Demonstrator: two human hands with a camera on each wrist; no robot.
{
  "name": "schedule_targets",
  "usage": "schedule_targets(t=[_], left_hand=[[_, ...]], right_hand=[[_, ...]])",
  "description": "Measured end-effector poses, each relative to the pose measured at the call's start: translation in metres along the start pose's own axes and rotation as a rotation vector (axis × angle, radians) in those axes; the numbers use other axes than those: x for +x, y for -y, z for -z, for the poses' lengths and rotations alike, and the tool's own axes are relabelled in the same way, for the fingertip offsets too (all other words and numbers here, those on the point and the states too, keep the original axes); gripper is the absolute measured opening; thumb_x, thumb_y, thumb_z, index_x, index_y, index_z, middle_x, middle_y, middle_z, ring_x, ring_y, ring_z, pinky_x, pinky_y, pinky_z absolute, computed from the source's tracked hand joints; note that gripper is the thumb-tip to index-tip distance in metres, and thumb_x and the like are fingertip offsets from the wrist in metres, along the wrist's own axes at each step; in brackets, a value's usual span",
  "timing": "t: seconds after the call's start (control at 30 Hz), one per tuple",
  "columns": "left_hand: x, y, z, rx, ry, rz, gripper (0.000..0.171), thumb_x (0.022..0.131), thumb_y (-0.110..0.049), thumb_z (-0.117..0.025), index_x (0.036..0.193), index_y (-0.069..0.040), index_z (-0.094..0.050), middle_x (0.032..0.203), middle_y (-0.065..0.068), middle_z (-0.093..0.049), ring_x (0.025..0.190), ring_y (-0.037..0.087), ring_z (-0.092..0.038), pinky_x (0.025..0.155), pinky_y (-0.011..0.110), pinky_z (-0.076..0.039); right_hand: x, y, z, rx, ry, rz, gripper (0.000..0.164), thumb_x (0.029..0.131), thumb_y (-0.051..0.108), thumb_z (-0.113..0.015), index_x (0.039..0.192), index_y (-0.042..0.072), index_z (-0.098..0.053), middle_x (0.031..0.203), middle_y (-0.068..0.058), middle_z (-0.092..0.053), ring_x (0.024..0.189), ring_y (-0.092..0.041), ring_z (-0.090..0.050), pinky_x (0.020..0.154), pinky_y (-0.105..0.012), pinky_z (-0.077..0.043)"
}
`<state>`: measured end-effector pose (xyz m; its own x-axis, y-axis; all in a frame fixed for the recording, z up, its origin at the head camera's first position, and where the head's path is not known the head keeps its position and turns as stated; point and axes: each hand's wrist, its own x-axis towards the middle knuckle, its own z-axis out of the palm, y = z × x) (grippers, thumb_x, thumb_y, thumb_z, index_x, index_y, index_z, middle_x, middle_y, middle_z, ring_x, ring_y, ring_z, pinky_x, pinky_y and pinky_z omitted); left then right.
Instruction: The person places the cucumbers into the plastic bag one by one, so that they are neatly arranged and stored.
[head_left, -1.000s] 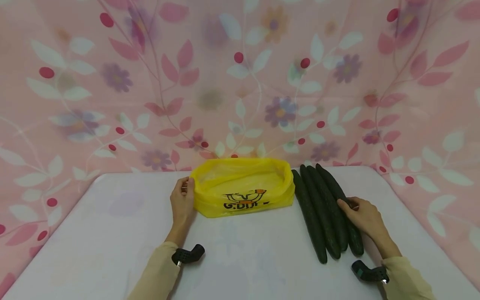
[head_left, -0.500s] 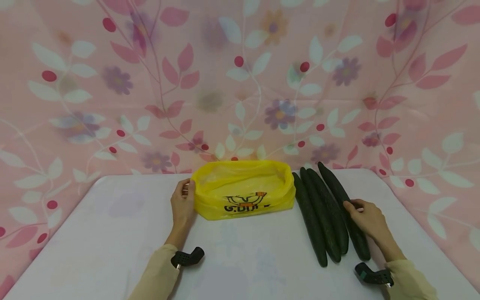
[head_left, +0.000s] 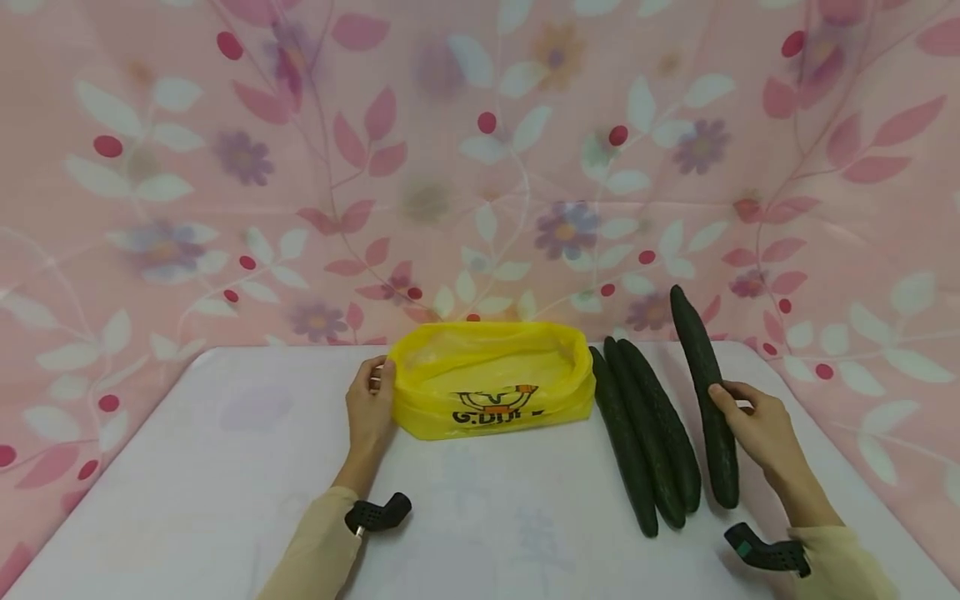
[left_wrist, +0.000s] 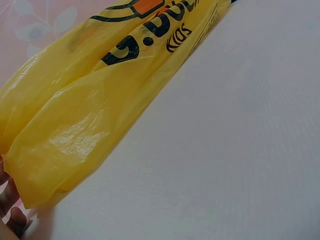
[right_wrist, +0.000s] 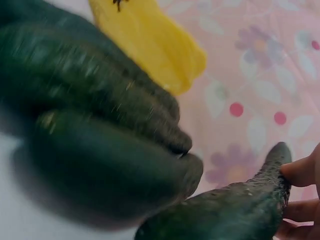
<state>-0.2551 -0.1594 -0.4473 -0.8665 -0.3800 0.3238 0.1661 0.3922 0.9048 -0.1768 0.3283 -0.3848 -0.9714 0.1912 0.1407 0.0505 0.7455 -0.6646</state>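
A dark green cucumber (head_left: pixel 696 342) is gripped around its middle by my right hand (head_left: pixel 763 425), its far end tipped up above the table's back edge. The right wrist view has the same cucumber (right_wrist: pixel 225 212) at the bottom, with fingertips on its side. To its left, 3 more cucumbers (head_left: pixel 648 437) lie side by side. A yellow plastic bag (head_left: pixel 427 412) with black printing stands with its mouth spread wide, left of those cucumbers. My left hand (head_left: pixel 369 408) holds the bag's left side at the rim, with only its fingertips (left_wrist: pixel 9 195) showing in the left wrist view.
Everything stands on a white-covered table (head_left: pixel 247 467). A pink floral cloth (head_left: pixel 420 167) hangs directly behind its back edge. Black wrist cameras sit on both forearms.
My right hand has drawn the rightmost cucumber away from the others to the right and raised it, far end up. My left hand stays at the bag.
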Motion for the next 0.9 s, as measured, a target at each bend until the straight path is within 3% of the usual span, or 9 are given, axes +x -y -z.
schedule_targets(t=[0.07,0.13,0.2,0.27,0.33,0.43,0.57,0.7,0.9], left_hand=[[0.001,0.000,0.000,0.001,0.000,-0.003,0.034,0.096,-0.039,-0.051,0.114,-0.012,-0.063,0.095,0.008,-0.062,0.077,0.013,-0.050,0.067,0.017,-0.041],[0.001,0.000,0.000,0.002,-0.001,-0.002,0.034,0.096,-0.038,-0.052,0.114,-0.012,-0.063,0.095,0.008,-0.062,0.077,0.013,-0.050,0.067,0.017,-0.041],[0.001,0.000,0.000,0.003,-0.001,0.002,0.033,0.096,-0.038,-0.052,0.113,-0.012,-0.063,0.095,0.008,-0.062,0.077,0.013,-0.050,0.067,0.017,-0.041],[0.000,-0.001,0.000,-0.001,-0.001,0.008,0.032,0.095,-0.038,-0.053,0.113,-0.013,-0.064,0.095,0.007,-0.062,0.077,0.013,-0.050,0.067,0.017,-0.041],[0.000,-0.001,0.000,-0.004,0.000,0.009,0.032,0.095,-0.038,-0.053,0.113,-0.013,-0.064,0.095,0.007,-0.062,0.077,0.014,-0.050,0.068,0.017,-0.041],[-0.001,-0.002,-0.001,-0.008,-0.003,0.008,0.032,0.095,-0.038,-0.053,0.112,-0.013,-0.064,0.095,0.007,-0.062,0.077,0.014,-0.050,0.067,0.018,-0.041],[-0.001,-0.002,-0.003,-0.019,-0.008,0.005,0.031,0.095,-0.037,-0.054,0.111,-0.013,-0.065,0.093,0.007,-0.063,0.075,0.013,-0.051,0.066,0.017,-0.042],[0.000,-0.002,-0.004,-0.024,-0.013,-0.008,0.032,0.095,-0.037,-0.054,0.111,-0.012,-0.065,0.092,0.008,-0.063,0.074,0.013,-0.051,0.065,0.017,-0.042],[0.000,-0.003,-0.001,-0.003,-0.013,-0.001,0.033,0.094,-0.039,-0.054,0.111,-0.013,-0.065,0.093,0.007,-0.064,0.076,0.014,-0.052,0.067,0.018,-0.043]], right_hand=[[0.000,0.005,0.002,0.033,-0.022,-0.011,0.061,0.098,0.043,-0.043,0.133,-0.006,-0.046,0.126,-0.035,-0.051,0.101,-0.040,-0.060,0.079,-0.055,-0.049],[0.001,0.011,0.003,0.067,-0.038,-0.014,0.061,0.097,0.044,-0.043,0.134,-0.004,-0.046,0.128,-0.033,-0.051,0.091,-0.016,-0.064,0.081,-0.055,-0.049],[0.003,0.017,0.003,0.103,-0.061,-0.006,0.060,0.097,0.044,-0.043,0.134,-0.003,-0.047,0.126,-0.030,-0.053,0.079,0.007,-0.058,0.083,-0.056,-0.048],[0.004,0.023,0.002,0.147,-0.074,0.001,0.060,0.097,0.043,-0.044,0.134,-0.003,-0.046,0.126,-0.029,-0.052,0.073,0.021,-0.046,0.087,-0.060,-0.045],[0.006,0.029,0.001,0.165,-0.093,0.009,0.059,0.097,0.043,-0.045,0.134,-0.003,-0.047,0.123,-0.025,-0.054,0.070,0.023,-0.048,0.088,-0.058,-0.046],[0.008,0.037,-0.001,0.198,-0.118,0.029,0.057,0.096,0.042,-0.048,0.133,-0.002,-0.048,0.115,-0.007,-0.058,0.072,0.023,-0.050,0.082,-0.033,-0.054],[0.012,0.047,-0.005,0.292,-0.129,0.098,0.055,0.096,0.035,-0.051,0.134,-0.005,-0.045,0.104,0.020,-0.051,0.079,0.021,-0.054,0.064,-0.009,-0.049],[0.016,0.057,-0.012,0.373,-0.121,0.152,0.052,0.098,0.027,-0.050,0.135,-0.008,-0.041,0.100,0.026,-0.049,0.084,0.019,-0.056,0.065,-0.011,-0.051],[0.020,0.077,-0.024,0.498,-0.095,0.161,0.053,0.096,0.027,-0.052,0.136,-0.007,-0.040,0.104,0.019,-0.052,0.087,0.015,-0.059,0.067,-0.012,-0.052]])
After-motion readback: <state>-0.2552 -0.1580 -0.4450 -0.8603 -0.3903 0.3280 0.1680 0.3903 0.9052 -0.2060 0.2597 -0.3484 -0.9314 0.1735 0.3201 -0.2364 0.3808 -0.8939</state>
